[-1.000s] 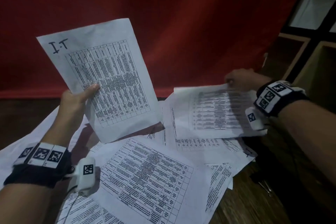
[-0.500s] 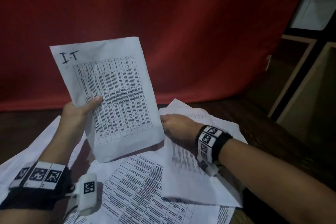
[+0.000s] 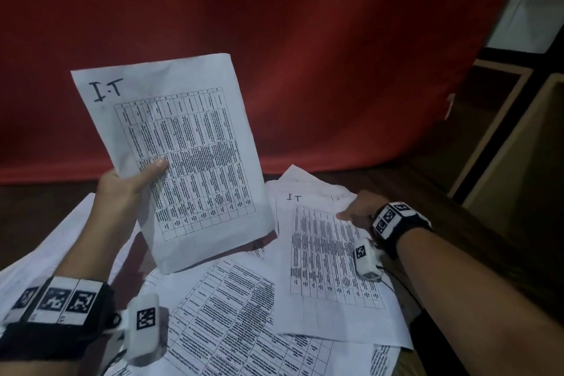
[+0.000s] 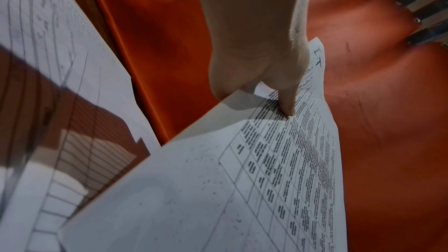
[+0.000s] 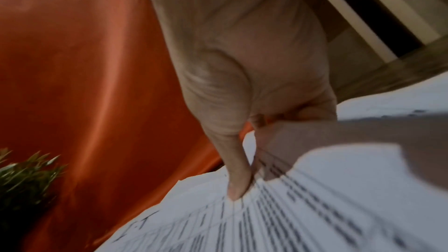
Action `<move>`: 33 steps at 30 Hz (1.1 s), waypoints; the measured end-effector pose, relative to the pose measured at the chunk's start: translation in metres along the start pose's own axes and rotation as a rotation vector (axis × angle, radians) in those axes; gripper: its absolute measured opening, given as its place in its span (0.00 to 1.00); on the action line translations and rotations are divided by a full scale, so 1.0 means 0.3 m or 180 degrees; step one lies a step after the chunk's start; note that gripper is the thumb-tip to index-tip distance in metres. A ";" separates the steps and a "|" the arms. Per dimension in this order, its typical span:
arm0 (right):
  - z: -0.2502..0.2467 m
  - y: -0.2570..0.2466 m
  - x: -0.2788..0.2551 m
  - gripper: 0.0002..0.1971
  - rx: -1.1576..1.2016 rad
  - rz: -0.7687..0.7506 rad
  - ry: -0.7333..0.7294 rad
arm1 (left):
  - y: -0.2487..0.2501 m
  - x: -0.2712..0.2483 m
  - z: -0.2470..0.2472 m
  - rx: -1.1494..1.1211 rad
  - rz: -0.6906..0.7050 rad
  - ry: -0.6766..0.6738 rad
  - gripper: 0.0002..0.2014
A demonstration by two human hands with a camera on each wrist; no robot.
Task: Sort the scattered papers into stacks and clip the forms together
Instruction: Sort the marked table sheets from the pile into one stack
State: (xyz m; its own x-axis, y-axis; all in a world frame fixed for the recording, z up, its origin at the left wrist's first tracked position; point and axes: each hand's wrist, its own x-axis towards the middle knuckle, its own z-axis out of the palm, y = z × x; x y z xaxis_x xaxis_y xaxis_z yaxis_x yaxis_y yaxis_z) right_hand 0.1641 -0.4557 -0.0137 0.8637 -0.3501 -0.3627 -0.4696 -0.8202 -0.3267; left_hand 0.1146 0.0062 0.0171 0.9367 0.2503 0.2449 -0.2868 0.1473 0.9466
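My left hand (image 3: 131, 183) holds up a printed form marked "I.T" (image 3: 183, 156), thumb on its face, fingers behind; the left wrist view shows the thumb (image 4: 286, 101) pressing that form (image 4: 242, 189). My right hand (image 3: 357, 207) pinches the right edge of a second form marked "I.T" (image 3: 323, 253), lifted a little above the heap. In the right wrist view the thumb (image 5: 236, 175) and fingers grip this sheet (image 5: 278, 217). More printed forms (image 3: 232, 320) lie scattered over the dark wooden table (image 3: 396, 183).
A red cloth (image 3: 274, 40) hangs behind the table. Wooden shelf compartments (image 3: 503, 137) stand at the right. White sheets (image 3: 45, 247) spread under my left forearm. A green plant (image 5: 26, 170) shows at the left of the right wrist view.
My right hand left the far-right sheet, came toward the middle and took a sheet marked "I.T" by its edge. The left hand kept its form raised.
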 end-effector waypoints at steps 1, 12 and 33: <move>0.007 0.006 0.018 0.28 0.0275 -0.0047 0.0068 | -0.001 0.001 -0.001 -0.0001 -0.0008 0.0005 0.33; -0.206 -0.046 -0.214 0.16 0.1795 -0.1821 0.1079 | -0.010 0.019 -0.033 0.0060 0.0084 0.0736 0.32; -0.193 -0.377 -0.452 0.08 0.3649 -0.2057 0.1148 | 0.176 -0.151 0.318 -0.0510 -0.0256 -0.0378 0.40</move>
State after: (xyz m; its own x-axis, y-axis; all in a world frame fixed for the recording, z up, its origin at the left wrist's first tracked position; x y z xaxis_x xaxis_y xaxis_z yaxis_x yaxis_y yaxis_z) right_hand 0.1107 -0.3417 0.1229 0.9017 -0.2930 0.3179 0.2982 -0.1106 -0.9481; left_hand 0.0763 -0.0886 0.0759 0.9722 0.1185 0.2018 -0.2295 0.3150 0.9209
